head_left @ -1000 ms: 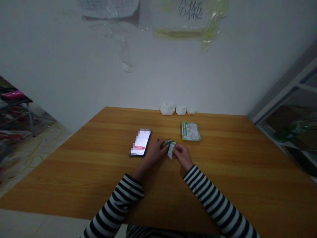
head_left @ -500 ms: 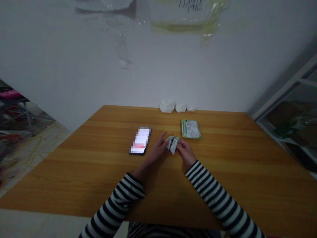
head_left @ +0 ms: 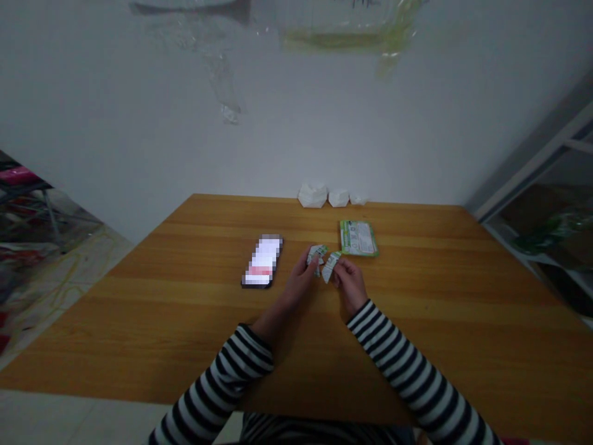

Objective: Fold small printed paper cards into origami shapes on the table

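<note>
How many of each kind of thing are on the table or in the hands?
White crumpled lumps, maybe paper: 3
Dark-edged rectangular phone, screen lit: 1
Flat rectangular green-and-white packet: 1
Small green-and-white printed scraps, left hand and right hand holding one each: 2
Total: 7

A phone (head_left: 262,261) is lying on the wooden table (head_left: 185,321), left of centre. Three white lumps (head_left: 338,198) are sitting by the wall (head_left: 139,111), just above centre. Yellowish tape (head_left: 333,41) is clinging at the top; a pink item (head_left: 18,175) is showing at far left.
</note>
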{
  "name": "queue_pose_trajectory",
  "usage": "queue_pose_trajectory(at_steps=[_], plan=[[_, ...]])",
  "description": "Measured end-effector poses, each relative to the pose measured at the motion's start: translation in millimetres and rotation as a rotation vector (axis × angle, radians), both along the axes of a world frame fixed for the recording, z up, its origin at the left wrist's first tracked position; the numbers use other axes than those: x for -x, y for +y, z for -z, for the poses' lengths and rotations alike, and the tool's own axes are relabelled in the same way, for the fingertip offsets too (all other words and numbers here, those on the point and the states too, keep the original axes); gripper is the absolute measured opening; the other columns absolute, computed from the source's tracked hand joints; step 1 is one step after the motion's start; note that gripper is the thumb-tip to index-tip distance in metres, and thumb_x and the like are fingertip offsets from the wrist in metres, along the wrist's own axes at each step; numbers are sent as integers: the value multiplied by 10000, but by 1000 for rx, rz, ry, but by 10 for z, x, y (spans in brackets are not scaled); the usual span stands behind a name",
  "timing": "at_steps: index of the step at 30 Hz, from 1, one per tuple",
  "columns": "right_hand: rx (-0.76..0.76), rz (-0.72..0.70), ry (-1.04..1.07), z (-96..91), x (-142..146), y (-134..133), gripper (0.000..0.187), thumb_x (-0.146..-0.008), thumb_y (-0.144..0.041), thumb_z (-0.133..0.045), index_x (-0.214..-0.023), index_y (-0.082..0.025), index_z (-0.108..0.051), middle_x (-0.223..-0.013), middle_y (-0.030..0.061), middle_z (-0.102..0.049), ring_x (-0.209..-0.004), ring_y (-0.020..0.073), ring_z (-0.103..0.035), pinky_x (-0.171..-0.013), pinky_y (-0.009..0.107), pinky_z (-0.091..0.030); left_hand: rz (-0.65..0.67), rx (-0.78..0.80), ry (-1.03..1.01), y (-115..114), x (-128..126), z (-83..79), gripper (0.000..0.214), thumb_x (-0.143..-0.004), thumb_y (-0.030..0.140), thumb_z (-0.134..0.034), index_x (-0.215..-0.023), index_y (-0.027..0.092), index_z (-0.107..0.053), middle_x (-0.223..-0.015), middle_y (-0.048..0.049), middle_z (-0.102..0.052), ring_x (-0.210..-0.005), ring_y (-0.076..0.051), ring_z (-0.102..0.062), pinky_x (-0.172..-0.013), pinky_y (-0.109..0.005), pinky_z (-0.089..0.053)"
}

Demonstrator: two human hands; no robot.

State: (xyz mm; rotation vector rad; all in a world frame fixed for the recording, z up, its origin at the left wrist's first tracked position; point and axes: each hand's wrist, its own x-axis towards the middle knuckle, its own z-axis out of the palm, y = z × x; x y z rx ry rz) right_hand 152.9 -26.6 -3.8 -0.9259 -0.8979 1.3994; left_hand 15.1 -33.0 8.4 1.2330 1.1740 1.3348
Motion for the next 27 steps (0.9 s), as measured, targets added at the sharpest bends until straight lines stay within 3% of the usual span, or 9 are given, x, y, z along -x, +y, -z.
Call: queue_pose_trajectory(at_steps=[3, 8, 18, 27], plan=[[22, -17, 6, -9, -9, 2, 312, -727, -466, -747, -715, -199, -588, -482, -81, -462, -408, 73, -341, -402, 210, -228, 62, -39, -14, -28, -30, -19, 488, -909, 479, -594, -1294, 178, -592, -1326, -136, -641, -1252, -271, -579, -1084, -415, -434], [37, -67, -2, 39, -15, 17, 289, -734, -443, -749, -770, -182, -631, -517, -59, -540, -411, 71, -404, -392, 194, -270, 84, -61, -28, -42, -43, -36, 505, -892, 496, -612, -1262, 152, -600, -1229, -139, -678, -1124, -262, -636, -1010, -396, -484], [8, -83, -73, 58, 7, -6, 232, -725, -370, -732, -713, -191, -586, -490, -66, -546, -388, 66, -426, -378, 179, -283, 78, -72, 27, -32, -59, 88, 456, -851, 438, -662, -1220, 169, -650, -1296, -145, -656, -1243, -296, -582, -1089, -458, -428], [9, -34, -91, -31, 22, -37, 235, -697, -309, -729, -653, -204, -523, -448, -79, -536, -339, 59, -422, -336, 159, -292, 166, -67, 57, -106, -151, 2, 350, -932, 370, -531, -1187, 149, -624, -1175, -120, -691, -1109, -261, -633, -1030, -412, -470]])
